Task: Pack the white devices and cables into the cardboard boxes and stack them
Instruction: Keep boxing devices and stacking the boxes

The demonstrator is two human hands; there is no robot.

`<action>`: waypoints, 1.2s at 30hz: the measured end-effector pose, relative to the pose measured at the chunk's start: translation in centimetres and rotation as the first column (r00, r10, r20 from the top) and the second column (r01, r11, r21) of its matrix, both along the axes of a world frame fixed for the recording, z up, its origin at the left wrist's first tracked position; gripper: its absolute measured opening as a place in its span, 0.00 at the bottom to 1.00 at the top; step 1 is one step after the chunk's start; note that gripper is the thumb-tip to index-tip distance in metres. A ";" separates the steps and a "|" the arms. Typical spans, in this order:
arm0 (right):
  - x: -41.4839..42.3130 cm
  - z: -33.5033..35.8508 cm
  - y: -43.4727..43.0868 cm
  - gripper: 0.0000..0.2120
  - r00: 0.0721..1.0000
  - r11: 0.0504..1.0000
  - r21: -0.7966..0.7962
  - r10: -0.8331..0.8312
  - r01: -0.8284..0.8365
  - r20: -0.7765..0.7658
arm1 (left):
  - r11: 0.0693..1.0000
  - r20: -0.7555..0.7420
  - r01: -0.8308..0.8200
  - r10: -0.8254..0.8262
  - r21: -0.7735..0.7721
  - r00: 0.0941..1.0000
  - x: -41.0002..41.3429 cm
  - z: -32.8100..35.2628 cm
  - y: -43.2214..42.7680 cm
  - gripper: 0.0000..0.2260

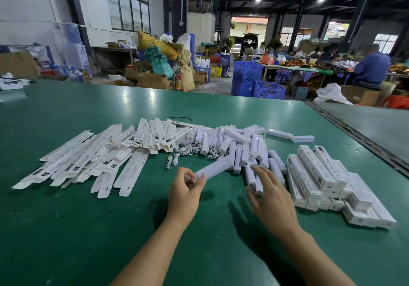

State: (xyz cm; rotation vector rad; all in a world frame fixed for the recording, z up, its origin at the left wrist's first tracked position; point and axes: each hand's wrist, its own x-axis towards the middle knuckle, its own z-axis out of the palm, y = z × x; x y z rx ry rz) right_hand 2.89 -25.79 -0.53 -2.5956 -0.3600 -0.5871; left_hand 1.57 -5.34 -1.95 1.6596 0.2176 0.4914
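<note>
Table (66, 230): green work surface that fills the lower view and carries all task items.
Background: blue crates (247, 73) stand on the floor beyond the far table edge. Seated people work at another table, far right.
Flat cartons (88, 159): unfolded white box blanks with printed panels, spread in a loose overlapping fan across the left half of the table.
Packed boxes (321, 175): closed white printed boxes stacked in layers at the right, side by side, long axes running away from the person.
Device pile (234, 139): long white bar-shaped devices heaped at table centre, between the flat cartons and the packed boxes. Two lie apart at the far right end of the heap.
Right hand (269, 197): palm down, fingers straight and spread over the nearest devices of the pile, nothing enclosed. Contact with them cannot be confirmed.
Left hand (184, 191): thumb and fingers curled, pinching the near end of one device.
Held device (213, 168): white bar, raised at a slant, its far end pointing toward the device pile.
Cables (188, 150): short coiled white leads lying on the table at the near left edge of the device pile.
Black band (180, 119): thin dark loop on the table behind the flat cartons.
</note>
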 end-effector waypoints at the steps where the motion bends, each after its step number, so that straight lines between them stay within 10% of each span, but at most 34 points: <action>1: -0.2 -0.2 0.3 0.29 0.998 0.997 0.040 0.069 -0.069 0.005 | 0.999 -0.009 0.045 -0.045 -0.008 0.999 -0.1 0.0 -0.1 0.11; 8: 0.0 -0.6 0.5 0.13 0.952 0.946 0.110 0.307 -0.305 0.001 | 0.919 -0.151 0.275 -0.241 0.283 0.959 -0.4 -0.1 0.4 0.09; 13: 0.2 -1.2 0.0 0.10 0.959 0.962 0.104 0.264 -0.254 -0.102 | 0.629 -0.177 -0.122 0.391 0.767 0.903 1.1 -0.4 4.3 0.28; 19: 0.2 -1.2 -0.5 0.07 0.958 0.970 0.098 0.235 -0.221 -0.165 | 0.614 -0.458 0.048 0.533 0.788 0.711 1.2 -0.6 6.1 0.35; 36: -0.6 -0.4 0.3 0.05 0.943 0.931 0.233 0.313 -0.282 -0.109 | 0.573 -0.194 -0.148 0.492 0.806 0.849 -0.2 1.1 3.3 0.06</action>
